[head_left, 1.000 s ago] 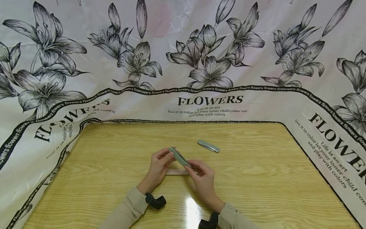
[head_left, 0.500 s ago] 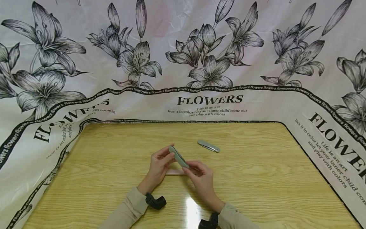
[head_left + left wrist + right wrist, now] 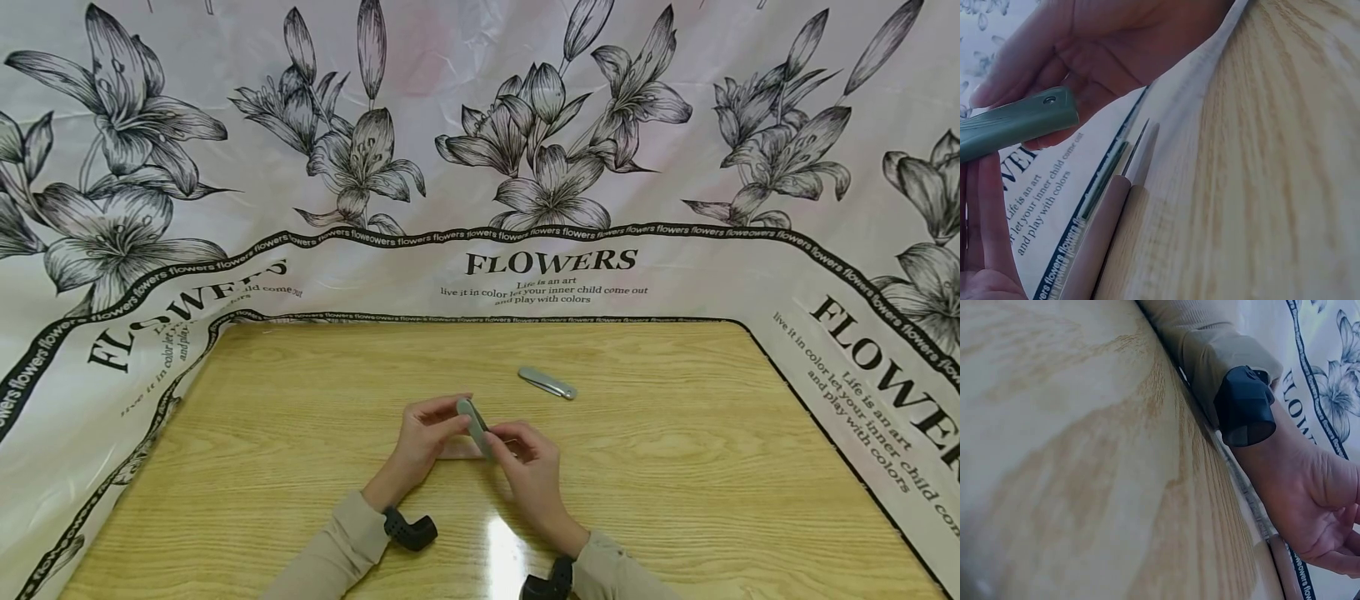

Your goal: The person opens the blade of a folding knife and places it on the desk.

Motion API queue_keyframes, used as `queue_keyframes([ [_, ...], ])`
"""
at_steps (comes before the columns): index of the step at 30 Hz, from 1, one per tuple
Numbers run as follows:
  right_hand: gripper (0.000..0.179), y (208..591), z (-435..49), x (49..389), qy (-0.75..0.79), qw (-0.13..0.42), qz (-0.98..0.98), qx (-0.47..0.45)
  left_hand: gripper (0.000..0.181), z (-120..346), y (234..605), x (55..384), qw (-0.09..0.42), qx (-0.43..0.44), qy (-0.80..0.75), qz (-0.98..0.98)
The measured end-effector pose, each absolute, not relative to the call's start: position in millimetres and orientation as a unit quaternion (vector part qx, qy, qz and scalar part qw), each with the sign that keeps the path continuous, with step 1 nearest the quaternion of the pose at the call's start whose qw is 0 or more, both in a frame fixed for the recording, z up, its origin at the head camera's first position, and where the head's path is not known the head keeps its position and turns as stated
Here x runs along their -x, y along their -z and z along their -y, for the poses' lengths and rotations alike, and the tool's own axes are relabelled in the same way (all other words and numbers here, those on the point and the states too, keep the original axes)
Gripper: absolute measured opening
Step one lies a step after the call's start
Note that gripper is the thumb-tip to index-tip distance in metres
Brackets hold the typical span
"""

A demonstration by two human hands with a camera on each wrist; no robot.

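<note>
Between both hands is a green folding knife [image 3: 472, 423], held slantwise above the table. My left hand [image 3: 420, 442] pinches its upper end between thumb and fingers. The lower end is gripped by my right hand [image 3: 534, 475], whose fingertips partly cover it. A round rivet shows on the green handle [image 3: 1019, 122] near the right hand in the left wrist view. Beneath the hands lies a pink-handled knife [image 3: 459, 451], partly hidden in the head view; the left wrist view shows its blade [image 3: 1142, 153] out of the handle. The right wrist view catches my left hand [image 3: 1316, 500] with its fingers cut off.
Farther back on the wood-grain table [image 3: 675, 467] lies another grey-green folding knife [image 3: 547, 383], with a metal edge along its side. A white flower-printed cloth [image 3: 555, 275] rises behind the table and along both sides. Black wrist cameras [image 3: 410, 529] sit at both cuffs.
The green knife has tilted steeper and its upper end has come down and to the right. My left hand has shifted slightly right with it; the right hand stays nearly in place.
</note>
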State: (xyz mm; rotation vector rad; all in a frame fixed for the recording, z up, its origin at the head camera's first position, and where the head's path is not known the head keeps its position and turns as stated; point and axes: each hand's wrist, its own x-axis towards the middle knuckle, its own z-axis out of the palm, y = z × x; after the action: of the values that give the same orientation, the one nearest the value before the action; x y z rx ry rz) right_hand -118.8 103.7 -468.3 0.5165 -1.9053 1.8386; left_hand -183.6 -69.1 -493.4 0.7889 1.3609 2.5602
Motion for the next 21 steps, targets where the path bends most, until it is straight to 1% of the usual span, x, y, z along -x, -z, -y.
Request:
queue_keyframes([
  [13,0.009,464.5,-101.8,117.9,-0.642,0.247,0.7,-0.192,0.032,67.8,494.7,183.0,0.059,-0.3,-0.83,-0.467],
  [21,0.011,466.0,-99.9,118.8,-0.633,0.278,0.692,-0.208,0.031,67.1,496.4,183.7,0.052,-0.306,-0.829,-0.464],
])
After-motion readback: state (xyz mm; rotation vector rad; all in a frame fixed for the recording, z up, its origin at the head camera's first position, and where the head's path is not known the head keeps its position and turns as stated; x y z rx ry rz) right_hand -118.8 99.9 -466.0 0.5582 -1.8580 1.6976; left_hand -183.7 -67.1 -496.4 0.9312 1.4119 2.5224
